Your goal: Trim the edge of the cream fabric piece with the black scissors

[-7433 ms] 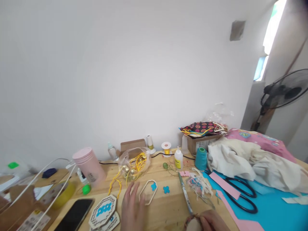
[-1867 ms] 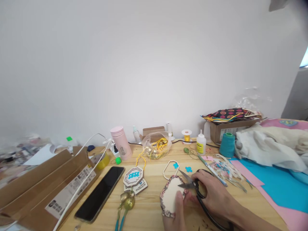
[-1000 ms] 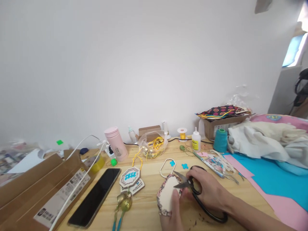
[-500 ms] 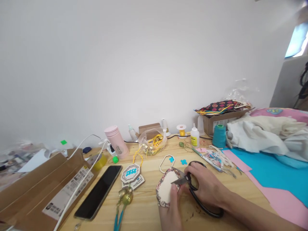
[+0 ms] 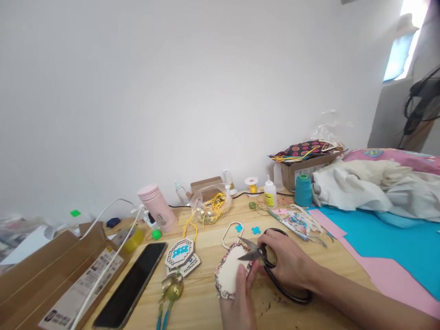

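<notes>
My left hand (image 5: 239,298) grips a cream, rounded panel (image 5: 229,271) whose rim is wrapped in flower-patterned fabric; the thumb lies on its face. In my right hand (image 5: 287,259) is a pair of black-handled scissors (image 5: 253,252), blades parted around the panel's upper right edge. Whether the blades touch the fabric is too small to tell. Just behind the panel lie a thin pale frame (image 5: 227,234) and a small blue flower-shaped piece (image 5: 255,230). To the left rests an octagonal wooden ornament (image 5: 179,253) with blue pieces, above brass bells (image 5: 174,288).
A phone (image 5: 132,284) and an open cardboard box (image 5: 68,275) occupy the left. Behind stand a pink tumbler (image 5: 158,208), a glue bottle (image 5: 270,195) and a teal thread cone (image 5: 303,191). Blue sheet (image 5: 385,236) and pink sheet (image 5: 395,279) cover the right side.
The view has turned slightly right, so everything sits further left in the picture. My hands keep hold of the panel and scissors; the blades look more widely parted.
</notes>
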`<state>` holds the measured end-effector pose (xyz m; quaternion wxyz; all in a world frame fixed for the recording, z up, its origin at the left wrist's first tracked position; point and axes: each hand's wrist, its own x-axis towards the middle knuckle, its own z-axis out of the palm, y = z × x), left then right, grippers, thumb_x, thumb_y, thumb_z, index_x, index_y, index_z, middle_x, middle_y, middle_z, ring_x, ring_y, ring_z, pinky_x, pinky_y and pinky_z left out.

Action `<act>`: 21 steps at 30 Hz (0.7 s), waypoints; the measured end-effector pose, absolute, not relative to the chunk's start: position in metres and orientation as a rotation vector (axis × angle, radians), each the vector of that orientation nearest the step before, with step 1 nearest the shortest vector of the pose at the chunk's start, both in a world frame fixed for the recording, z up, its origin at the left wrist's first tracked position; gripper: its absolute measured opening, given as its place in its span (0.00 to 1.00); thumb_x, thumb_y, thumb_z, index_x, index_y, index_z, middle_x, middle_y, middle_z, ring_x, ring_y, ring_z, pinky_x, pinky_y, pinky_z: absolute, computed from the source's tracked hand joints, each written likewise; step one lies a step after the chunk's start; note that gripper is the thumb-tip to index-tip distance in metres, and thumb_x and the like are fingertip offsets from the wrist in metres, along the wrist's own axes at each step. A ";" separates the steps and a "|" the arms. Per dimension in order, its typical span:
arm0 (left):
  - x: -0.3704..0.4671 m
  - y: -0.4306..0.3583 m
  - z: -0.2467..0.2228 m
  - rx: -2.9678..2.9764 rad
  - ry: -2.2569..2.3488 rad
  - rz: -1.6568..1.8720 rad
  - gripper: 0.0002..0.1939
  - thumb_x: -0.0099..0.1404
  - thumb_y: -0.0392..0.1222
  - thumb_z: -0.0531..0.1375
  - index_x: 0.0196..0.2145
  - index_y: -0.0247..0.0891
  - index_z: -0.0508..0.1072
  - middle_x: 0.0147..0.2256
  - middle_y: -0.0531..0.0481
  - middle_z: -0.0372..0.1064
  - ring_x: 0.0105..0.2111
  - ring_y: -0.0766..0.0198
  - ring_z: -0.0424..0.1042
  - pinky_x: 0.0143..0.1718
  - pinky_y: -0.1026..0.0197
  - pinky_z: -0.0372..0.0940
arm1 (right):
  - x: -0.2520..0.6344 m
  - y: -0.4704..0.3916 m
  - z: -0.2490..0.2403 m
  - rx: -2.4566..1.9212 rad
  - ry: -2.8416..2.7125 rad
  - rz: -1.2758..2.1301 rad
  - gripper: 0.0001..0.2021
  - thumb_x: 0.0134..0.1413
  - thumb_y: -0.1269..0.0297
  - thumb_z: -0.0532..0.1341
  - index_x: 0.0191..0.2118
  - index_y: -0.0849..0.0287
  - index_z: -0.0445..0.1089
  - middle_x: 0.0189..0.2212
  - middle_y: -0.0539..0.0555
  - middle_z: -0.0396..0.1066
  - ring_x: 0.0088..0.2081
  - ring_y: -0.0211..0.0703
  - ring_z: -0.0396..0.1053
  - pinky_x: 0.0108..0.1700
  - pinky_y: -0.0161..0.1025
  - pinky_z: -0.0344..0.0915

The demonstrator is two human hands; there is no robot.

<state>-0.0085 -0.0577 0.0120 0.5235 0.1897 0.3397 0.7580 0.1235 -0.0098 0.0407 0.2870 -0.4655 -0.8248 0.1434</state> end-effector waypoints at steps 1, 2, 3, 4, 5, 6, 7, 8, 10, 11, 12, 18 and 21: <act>-0.009 -0.058 0.011 0.450 0.810 1.809 0.29 0.50 0.38 0.64 0.50 0.39 0.61 0.41 0.44 0.73 0.36 0.54 0.74 0.38 0.56 0.70 | 0.124 -0.010 0.041 -1.247 -2.205 0.381 0.10 0.40 0.63 0.62 0.32 0.58 0.65 0.30 0.53 0.64 0.33 0.45 0.62 0.33 0.37 0.58; -0.010 -0.058 0.010 0.449 0.812 1.798 0.29 0.49 0.38 0.64 0.49 0.38 0.62 0.41 0.44 0.73 0.35 0.54 0.74 0.38 0.55 0.70 | 0.124 -0.010 0.041 -1.252 -2.204 0.377 0.11 0.40 0.63 0.62 0.32 0.58 0.65 0.30 0.53 0.64 0.34 0.45 0.62 0.33 0.37 0.58; -0.010 -0.058 0.009 0.449 0.818 1.786 0.28 0.49 0.39 0.65 0.48 0.38 0.63 0.40 0.43 0.73 0.35 0.53 0.74 0.38 0.55 0.70 | 0.124 -0.010 0.042 -1.257 -2.203 0.372 0.11 0.40 0.63 0.62 0.33 0.58 0.65 0.30 0.53 0.64 0.34 0.46 0.62 0.33 0.37 0.57; -0.010 -0.059 0.008 0.451 0.823 1.779 0.27 0.49 0.39 0.65 0.48 0.37 0.64 0.41 0.43 0.73 0.35 0.53 0.74 0.38 0.55 0.70 | 0.124 -0.010 0.042 -1.261 -2.202 0.368 0.11 0.40 0.63 0.62 0.33 0.58 0.65 0.31 0.54 0.64 0.34 0.46 0.61 0.33 0.37 0.57; -0.010 -0.059 0.008 0.455 0.827 1.778 0.27 0.49 0.39 0.64 0.48 0.37 0.64 0.41 0.43 0.72 0.35 0.53 0.75 0.39 0.55 0.70 | 0.124 -0.010 0.042 -1.264 -2.203 0.366 0.11 0.40 0.62 0.62 0.33 0.58 0.65 0.31 0.54 0.64 0.34 0.46 0.61 0.33 0.37 0.57; -0.011 -0.059 0.007 0.458 0.829 1.786 0.26 0.49 0.39 0.64 0.47 0.38 0.65 0.41 0.43 0.72 0.35 0.54 0.75 0.39 0.55 0.70 | 0.124 -0.010 0.042 -1.266 -2.204 0.365 0.11 0.39 0.62 0.62 0.32 0.58 0.65 0.31 0.54 0.64 0.34 0.46 0.61 0.33 0.37 0.57; -0.011 -0.058 0.007 0.458 0.832 1.795 0.26 0.50 0.39 0.64 0.47 0.38 0.65 0.42 0.43 0.72 0.35 0.54 0.75 0.38 0.56 0.70 | 0.124 -0.010 0.042 -1.268 -2.206 0.364 0.11 0.39 0.62 0.62 0.32 0.58 0.65 0.31 0.54 0.64 0.34 0.46 0.61 0.33 0.37 0.57; -0.011 -0.058 0.007 0.455 0.833 1.797 0.27 0.50 0.38 0.64 0.48 0.39 0.64 0.42 0.44 0.72 0.35 0.54 0.75 0.38 0.56 0.70 | 0.125 -0.010 0.042 -1.270 -2.207 0.363 0.11 0.39 0.62 0.63 0.32 0.58 0.65 0.31 0.54 0.64 0.33 0.46 0.61 0.33 0.37 0.57; -0.012 -0.057 0.007 0.444 0.828 1.768 0.28 0.49 0.37 0.65 0.49 0.39 0.63 0.41 0.44 0.73 0.35 0.54 0.75 0.39 0.56 0.70 | 0.125 -0.009 0.042 -1.273 -2.206 0.359 0.11 0.39 0.62 0.63 0.32 0.59 0.65 0.31 0.54 0.64 0.33 0.46 0.61 0.33 0.37 0.57; -0.012 -0.057 0.008 0.437 0.823 1.749 0.29 0.48 0.37 0.65 0.49 0.39 0.63 0.40 0.44 0.73 0.35 0.53 0.75 0.39 0.55 0.70 | 0.125 -0.009 0.041 -1.276 -2.204 0.356 0.11 0.39 0.62 0.63 0.33 0.59 0.66 0.31 0.54 0.64 0.34 0.46 0.61 0.33 0.37 0.57; -0.012 -0.056 0.009 0.430 0.814 1.737 0.29 0.48 0.37 0.65 0.49 0.39 0.62 0.40 0.44 0.73 0.35 0.52 0.74 0.39 0.55 0.70 | 0.125 -0.009 0.041 -1.279 -2.201 0.354 0.12 0.39 0.62 0.63 0.33 0.59 0.66 0.31 0.54 0.64 0.34 0.46 0.62 0.34 0.38 0.57; -0.006 -0.057 0.019 0.403 0.817 1.805 0.28 0.49 0.34 0.64 0.49 0.42 0.63 0.40 0.47 0.73 0.34 0.56 0.75 0.37 0.60 0.71 | 0.127 -0.008 0.038 -1.280 -2.194 0.365 0.12 0.38 0.63 0.63 0.33 0.58 0.65 0.31 0.54 0.64 0.34 0.46 0.62 0.33 0.37 0.57; -0.004 -0.057 0.021 0.440 0.805 1.798 0.26 0.50 0.35 0.64 0.48 0.41 0.64 0.41 0.46 0.72 0.34 0.57 0.75 0.37 0.59 0.71 | 0.126 -0.007 0.038 -1.279 -2.185 0.375 0.12 0.37 0.63 0.63 0.33 0.58 0.65 0.31 0.53 0.65 0.34 0.45 0.62 0.33 0.37 0.57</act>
